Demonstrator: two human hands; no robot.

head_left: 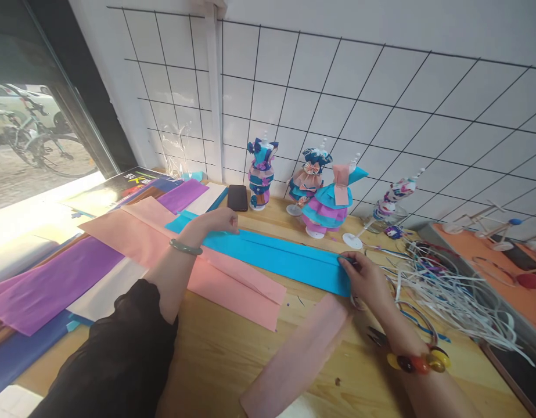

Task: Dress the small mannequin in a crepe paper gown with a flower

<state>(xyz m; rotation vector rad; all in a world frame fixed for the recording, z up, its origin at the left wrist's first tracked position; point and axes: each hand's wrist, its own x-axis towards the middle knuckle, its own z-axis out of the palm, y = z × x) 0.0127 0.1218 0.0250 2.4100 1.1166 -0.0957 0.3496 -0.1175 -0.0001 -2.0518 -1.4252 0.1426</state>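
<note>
A long bright blue paper strip (285, 255), creased along its length, lies stretched across the middle. My left hand (219, 222) is closed at its far edge, left of centre; the fingertips are partly hidden. At the strip's right end, my right hand (361, 271) pinches the corner between thumb and fingers. Pink paper (237, 293) lies beneath and in front of the blue strip, reaching back left under my left forearm. A separate pink strip (298, 360) rests slantwise on the wooden table nearer to me. Beside my right wrist is a dark-tipped tool (376, 335), partly covered.
Small dress forms in paper outfits, one blue and purple (326, 209), stand along the gridded wall. A dark phone (237, 198) lies behind my left hand. Purple paper (61, 284) and other sheets pile at left. Tangled white strips (459, 290) and an orange-lined tray (481, 255) are at right.
</note>
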